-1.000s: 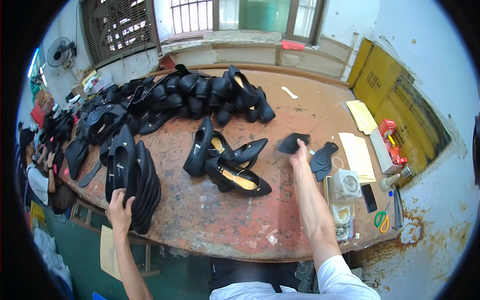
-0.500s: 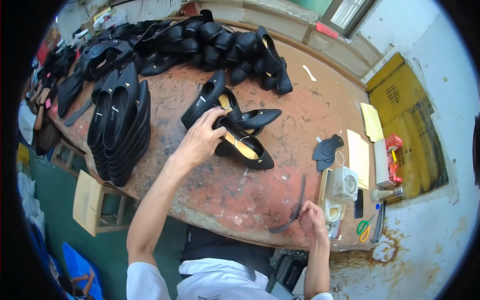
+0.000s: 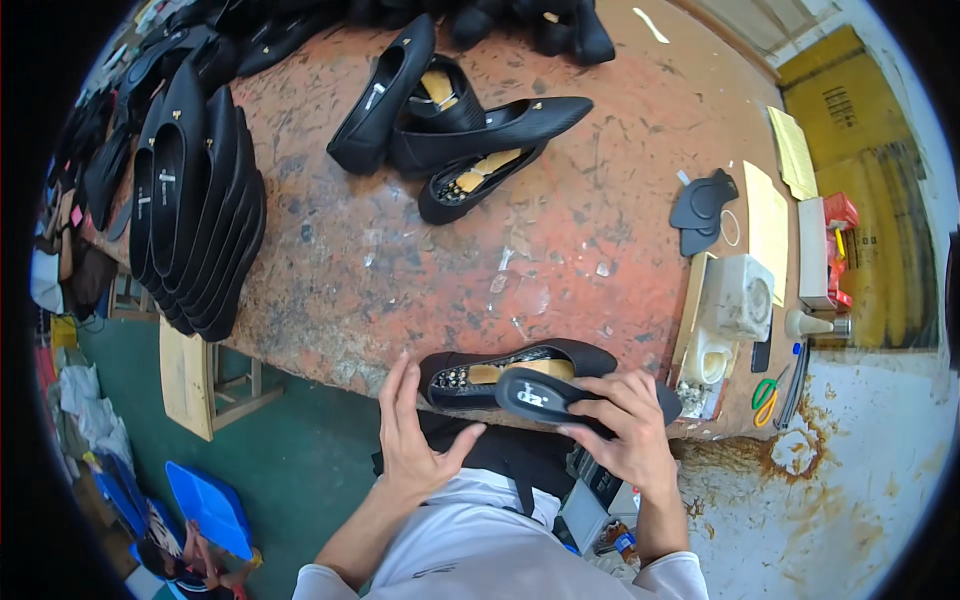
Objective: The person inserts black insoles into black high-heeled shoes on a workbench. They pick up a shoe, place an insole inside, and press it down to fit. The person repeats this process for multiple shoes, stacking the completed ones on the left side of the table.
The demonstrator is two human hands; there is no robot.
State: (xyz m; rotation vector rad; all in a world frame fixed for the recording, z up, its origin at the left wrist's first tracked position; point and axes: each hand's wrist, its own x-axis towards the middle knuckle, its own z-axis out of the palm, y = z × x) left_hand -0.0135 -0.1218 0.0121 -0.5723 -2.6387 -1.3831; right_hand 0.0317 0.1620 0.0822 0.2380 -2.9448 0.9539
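A black pointed shoe (image 3: 455,362) lies at the table's near edge, heel to the left, its tan and dotted inner base showing. Pinched in my right hand (image 3: 632,428) is a black insole (image 3: 520,396) with a pale mark at its heel end. The insole is over the shoe's near side, its far end partly covered by my fingers. Beside the shoe's heel is my left hand (image 3: 415,440), fingers spread and holding nothing. Farther back sits a small group of black shoes (image 3: 500,128), some with tan bases visible.
A nested stack of black shoes (image 3: 215,210) stands at the left, with more shoes (image 3: 480,22) along the back. To the right are dark flat pieces (image 3: 704,212), a dirty white container (image 3: 740,298), scissors (image 3: 767,400) and yellow paper (image 3: 766,235). A wooden stool (image 3: 187,385) stands below.
One shoe has come from the group to the near edge. My left hand has let go and is now open beside it. The right hand has brought the insole over the shoe. The view has tilted down.
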